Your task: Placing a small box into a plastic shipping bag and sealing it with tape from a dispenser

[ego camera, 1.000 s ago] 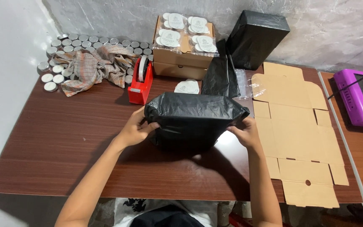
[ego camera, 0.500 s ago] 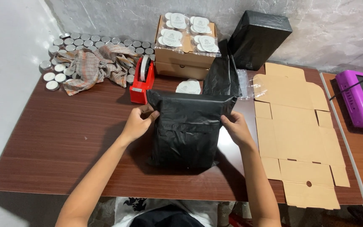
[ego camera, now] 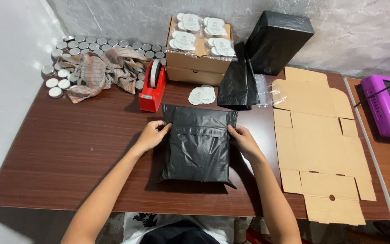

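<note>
A black plastic mailer bag [ego camera: 199,144] lies flat on the brown wooden table [ego camera: 59,153], bulging with something inside. My left hand [ego camera: 152,134] grips its upper left edge. My right hand [ego camera: 243,139] holds its upper right edge. The bag's top flap points away from me, toward a red tape dispenser [ego camera: 152,86].
Flat brown cardboard blanks [ego camera: 321,140] lie to the right. Behind are a cardboard box [ego camera: 197,65] topped with packs of round labels, a loose stack of labels [ego camera: 201,95], black bags [ego camera: 238,83], a black wrapped parcel [ego camera: 278,40], a checked cloth [ego camera: 98,72], several round tins [ego camera: 55,83] and a purple device [ego camera: 387,106].
The bag was held up and bunched between both hands; it has been turned and laid flat on the table, with my hands now at its upper corners.
</note>
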